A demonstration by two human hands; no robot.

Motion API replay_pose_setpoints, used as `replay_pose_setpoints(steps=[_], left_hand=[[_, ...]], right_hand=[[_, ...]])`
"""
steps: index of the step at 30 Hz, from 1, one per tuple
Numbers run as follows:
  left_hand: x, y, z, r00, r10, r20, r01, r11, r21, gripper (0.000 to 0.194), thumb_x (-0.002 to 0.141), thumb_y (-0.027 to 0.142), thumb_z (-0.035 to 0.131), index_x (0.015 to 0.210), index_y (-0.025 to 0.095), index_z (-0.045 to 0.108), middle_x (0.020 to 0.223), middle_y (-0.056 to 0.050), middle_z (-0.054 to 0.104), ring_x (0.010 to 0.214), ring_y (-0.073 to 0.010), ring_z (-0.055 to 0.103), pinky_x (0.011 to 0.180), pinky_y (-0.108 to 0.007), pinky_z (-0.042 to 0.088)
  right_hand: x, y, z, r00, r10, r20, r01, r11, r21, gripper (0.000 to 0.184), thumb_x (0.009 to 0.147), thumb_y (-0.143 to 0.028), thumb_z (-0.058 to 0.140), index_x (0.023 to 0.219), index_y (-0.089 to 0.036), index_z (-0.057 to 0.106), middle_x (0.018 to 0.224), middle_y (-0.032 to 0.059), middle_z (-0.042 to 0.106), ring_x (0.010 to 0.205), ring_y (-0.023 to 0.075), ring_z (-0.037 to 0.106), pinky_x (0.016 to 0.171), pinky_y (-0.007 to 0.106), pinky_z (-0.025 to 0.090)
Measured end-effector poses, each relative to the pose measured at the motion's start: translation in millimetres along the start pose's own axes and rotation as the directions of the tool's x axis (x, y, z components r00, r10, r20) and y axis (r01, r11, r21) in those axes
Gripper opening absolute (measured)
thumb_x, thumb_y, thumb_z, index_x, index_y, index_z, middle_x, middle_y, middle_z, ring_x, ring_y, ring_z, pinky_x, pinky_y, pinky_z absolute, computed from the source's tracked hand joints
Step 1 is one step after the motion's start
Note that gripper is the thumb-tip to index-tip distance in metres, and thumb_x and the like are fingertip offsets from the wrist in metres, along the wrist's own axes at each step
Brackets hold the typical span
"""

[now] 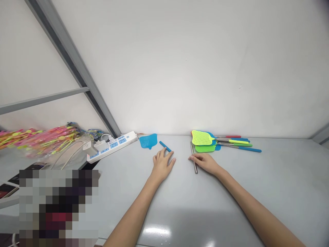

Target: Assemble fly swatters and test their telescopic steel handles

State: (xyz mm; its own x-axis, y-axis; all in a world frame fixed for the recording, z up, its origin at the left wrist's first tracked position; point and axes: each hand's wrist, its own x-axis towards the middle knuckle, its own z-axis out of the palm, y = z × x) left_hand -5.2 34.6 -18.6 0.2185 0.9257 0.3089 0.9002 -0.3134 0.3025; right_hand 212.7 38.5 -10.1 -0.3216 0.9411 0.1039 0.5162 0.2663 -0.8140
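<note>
Left hand flat on table, fingers open, tips touching blue plastic handle piece, no grip. Right hand flat, open, fingers lying across steel tube, no grip. Loose blue swatter head just left of handle piece. Green and yellow fly swatters piled beyond tube, power strip further left

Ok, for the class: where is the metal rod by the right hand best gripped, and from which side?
Grip the metal rod around its middle, coming from above on its right, where the right hand lies with its fingertips next to it. The rod is thin, straight and lying along the table, so fingers can close over it.
</note>
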Motion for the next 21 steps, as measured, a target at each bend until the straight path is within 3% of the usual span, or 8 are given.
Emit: replay_pose_setpoints(steps=[2,5,8,12,14,17,21], left_hand=[[0.1,-0.3,-1.4,0.998,-0.035,-0.052,0.035,0.999,-0.014,0.031,0.079,0.039,0.034,0.098,0.024,0.053,0.104,-0.007,0.045,0.099,-0.0212,0.039,0.083,-0.037,0.029],[1.0,-2.1,-4.7,0.982,-0.106,-0.159,0.100,0.994,-0.045,0.030,0.080,0.034,0.032,0.076,0.018,0.057,0.082,-0.006,0.047,0.082,-0.0187,0.044,0.076,-0.033,0.034],[2.0,-4.4,-6.9,0.964,-0.132,-0.231,0.119,0.990,-0.071,0.031,0.080,0.033,0.032,0.073,0.017,0.057,0.082,-0.007,0.046,0.083,-0.0191,0.043,0.076,-0.032,0.035],[1.5,-5.4,-4.0,0.983,-0.076,-0.168,0.073,0.997,-0.023,0.036,0.077,0.040,0.037,0.106,0.024,0.049,0.114,-0.009,0.037,0.108,-0.0247,0.030,0.086,-0.038,0.027],[1.1,-5.9,-1.7,0.992,-0.072,-0.099,0.072,0.997,0.000,0.038,0.077,0.042,0.036,0.111,0.028,0.045,0.119,-0.008,0.036,0.111,-0.0259,0.026,0.086,-0.041,0.023],[1.8,-8.3,-0.5,0.993,-0.098,-0.064,0.098,0.995,0.002,0.031,0.079,0.039,0.033,0.102,0.025,0.049,0.107,-0.007,0.047,0.102,-0.0225,0.037,0.083,-0.039,0.025],[4.3,-13.8,-3.3,0.971,-0.218,-0.097,0.219,0.976,-0.003,0.022,0.078,0.029,0.034,0.087,0.019,0.052,0.089,-0.008,0.051,0.087,-0.0225,0.045,0.075,-0.038,0.029]], right_hand=[[-0.6,0.4,-1.3,1.000,0.017,0.013,-0.017,1.000,-0.017,0.041,0.076,-0.048,0.036,0.064,-0.017,0.060,0.047,-0.0015,0.046,0.046,0.0110,0.042,0.046,0.022,0.032],[-2.0,3.5,-4.0,0.990,0.070,0.122,-0.082,0.992,0.094,0.048,0.076,-0.051,0.033,0.052,-0.016,0.054,0.035,-0.0031,0.038,0.036,0.0087,0.034,0.043,0.022,0.032],[-2.6,6.2,-4.6,0.983,0.086,0.159,-0.117,0.974,0.196,0.048,0.077,-0.051,0.031,0.058,-0.015,0.056,0.032,-0.0046,0.035,0.032,0.0080,0.029,0.042,0.022,0.031],[-1.7,6.0,-4.5,0.997,0.074,-0.009,-0.073,0.991,0.110,0.043,0.077,-0.049,0.032,0.077,-0.016,0.060,0.037,-0.0053,0.035,0.036,0.0096,0.032,0.042,0.022,0.028],[-1.7,6.2,-6.8,0.997,0.032,-0.065,-0.032,0.999,-0.002,0.040,0.076,-0.047,0.035,0.076,-0.017,0.061,0.044,-0.0038,0.041,0.041,0.0104,0.037,0.045,0.023,0.029],[-2.5,10.1,-12.7,0.998,0.028,-0.051,-0.032,0.995,-0.091,0.038,0.076,-0.046,0.035,0.072,-0.017,0.059,0.044,-0.0041,0.041,0.041,0.0104,0.038,0.045,0.023,0.027],[-2.7,18.3,-17.4,0.997,0.072,-0.008,-0.072,0.992,-0.107,0.042,0.078,-0.047,0.030,0.059,-0.017,0.052,0.039,-0.0048,0.034,0.037,0.0100,0.035,0.042,0.023,0.025]])
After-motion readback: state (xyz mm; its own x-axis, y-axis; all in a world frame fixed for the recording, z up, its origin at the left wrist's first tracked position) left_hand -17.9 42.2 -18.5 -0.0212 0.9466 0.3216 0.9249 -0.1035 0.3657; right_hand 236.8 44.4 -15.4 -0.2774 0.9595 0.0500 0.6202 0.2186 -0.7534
